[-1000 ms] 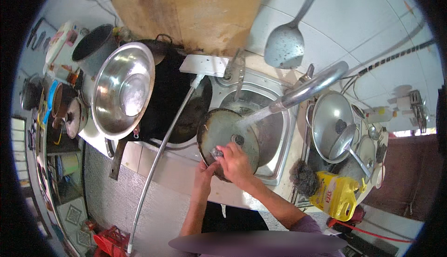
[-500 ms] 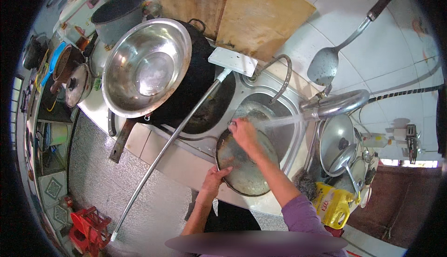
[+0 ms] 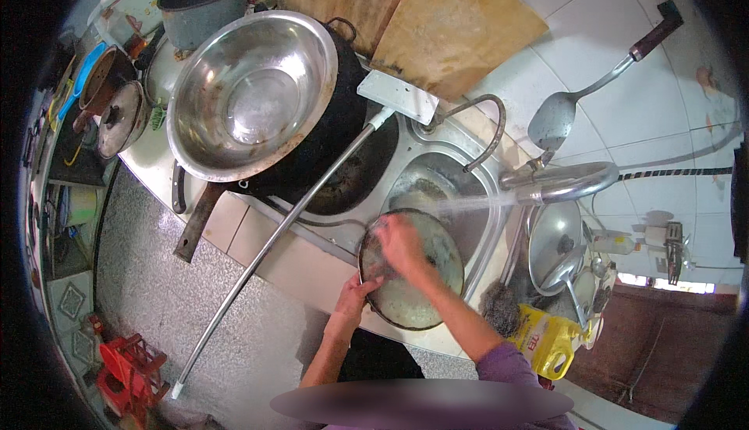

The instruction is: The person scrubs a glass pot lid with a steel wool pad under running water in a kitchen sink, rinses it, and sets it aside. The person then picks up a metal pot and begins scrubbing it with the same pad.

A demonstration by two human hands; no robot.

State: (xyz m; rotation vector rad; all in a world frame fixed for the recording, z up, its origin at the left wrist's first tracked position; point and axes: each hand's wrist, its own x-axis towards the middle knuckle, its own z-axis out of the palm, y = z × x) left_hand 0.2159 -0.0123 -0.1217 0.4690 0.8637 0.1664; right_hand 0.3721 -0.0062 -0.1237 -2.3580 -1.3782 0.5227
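A round lid (image 3: 425, 305), its surface cloudy and its rim dark, is tilted over the front edge of the right sink basin (image 3: 480, 231). It looks like glass. My left hand (image 3: 356, 293) grips its lower left rim, thumb on the face I see. On the upper part of the lid lies my right hand (image 3: 403, 247), fingers bunched and a little blurred; whatever they may hold is hidden. From the metal tap (image 3: 566, 184) on the right, water sprays leftward into the basin, just beyond the lid.
A steel bowl (image 3: 257, 102) rests on a black wok (image 3: 316, 161) over the left basin. A long squeegee pole (image 3: 273, 254) slants across the counter. Lids and a yellow jug (image 3: 550, 336) stand right; a spatula (image 3: 555, 118) hangs on the wall. A red stool-like object (image 3: 129, 371) is lower left.
My right hand has moved from the lid's upper left edge onto its face. The lid has turned slightly and shows more of its surface. The whole view has shifted a little.
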